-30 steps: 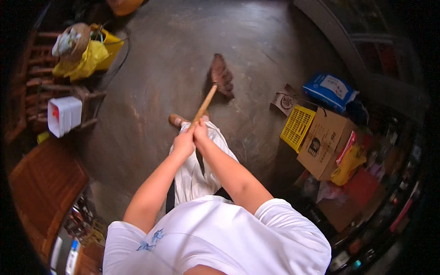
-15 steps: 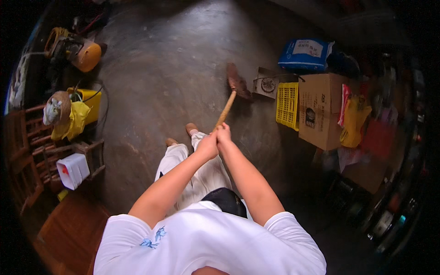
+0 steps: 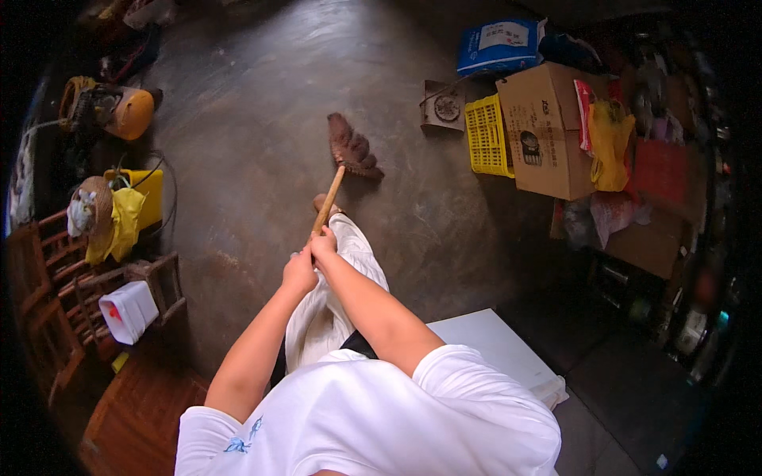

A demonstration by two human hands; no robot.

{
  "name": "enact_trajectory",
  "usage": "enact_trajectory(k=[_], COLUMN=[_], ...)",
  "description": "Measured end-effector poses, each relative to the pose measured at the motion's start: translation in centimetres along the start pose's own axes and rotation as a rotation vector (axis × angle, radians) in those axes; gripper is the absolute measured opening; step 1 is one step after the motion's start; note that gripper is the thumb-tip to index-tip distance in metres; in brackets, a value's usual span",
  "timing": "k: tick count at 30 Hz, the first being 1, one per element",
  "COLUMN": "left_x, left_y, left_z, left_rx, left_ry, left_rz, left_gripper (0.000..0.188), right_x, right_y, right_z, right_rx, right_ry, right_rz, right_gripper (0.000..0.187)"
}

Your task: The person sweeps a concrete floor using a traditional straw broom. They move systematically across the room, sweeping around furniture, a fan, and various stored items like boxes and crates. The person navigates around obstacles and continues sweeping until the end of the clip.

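Note:
A broom with a tan wooden handle and a dark reddish-brown fibre head [image 3: 353,148] rests its bristles on the floor ahead of my feet. My left hand [image 3: 299,270] is closed round the handle, close to my legs. Just beyond it, my right hand [image 3: 322,244] grips the same handle slightly farther toward the head. Both hands sit close together, almost touching. The bare stretch of handle [image 3: 332,193] slants forward from my hands past my shoe [image 3: 324,205]. The handle's near end is hidden behind my hands and arms.
On the right stand a square metal stove-like box [image 3: 442,105], a yellow plastic crate [image 3: 489,136], a cardboard box [image 3: 548,131] and a blue sack [image 3: 498,49]. Left are an orange-ended machine [image 3: 131,113], a yellow container [image 3: 149,198], a white bucket [image 3: 129,312] and wooden chairs [image 3: 57,262].
The broom head and both hands have swung to the left, still gripping the handle. The view has shifted, and a white flat-topped object now shows at my right side.

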State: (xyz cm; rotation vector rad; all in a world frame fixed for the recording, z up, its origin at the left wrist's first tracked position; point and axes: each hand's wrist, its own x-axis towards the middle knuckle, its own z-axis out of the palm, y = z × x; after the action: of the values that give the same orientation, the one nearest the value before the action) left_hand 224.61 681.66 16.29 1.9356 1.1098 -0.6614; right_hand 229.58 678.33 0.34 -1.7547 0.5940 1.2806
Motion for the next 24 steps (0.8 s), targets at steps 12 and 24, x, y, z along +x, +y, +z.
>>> enact_trajectory(k=[12, 24], left_x=[-7.9, 0.4], left_y=[8.5, 30.3], left_z=[4.1, 16.6], left_rx=[0.064, 0.036], left_ry=[-0.052, -0.062], left_rz=[0.142, 0.445], left_gripper=[0.045, 0.050], right_x=[-9.3, 1.5], right_y=[-3.2, -10.1], right_z=[-12.5, -38.9], right_rx=[0.101, 0.344], right_ry=[-0.174, 0.150], right_rz=[0.040, -0.054], right_gripper=[0.055, 0.046])
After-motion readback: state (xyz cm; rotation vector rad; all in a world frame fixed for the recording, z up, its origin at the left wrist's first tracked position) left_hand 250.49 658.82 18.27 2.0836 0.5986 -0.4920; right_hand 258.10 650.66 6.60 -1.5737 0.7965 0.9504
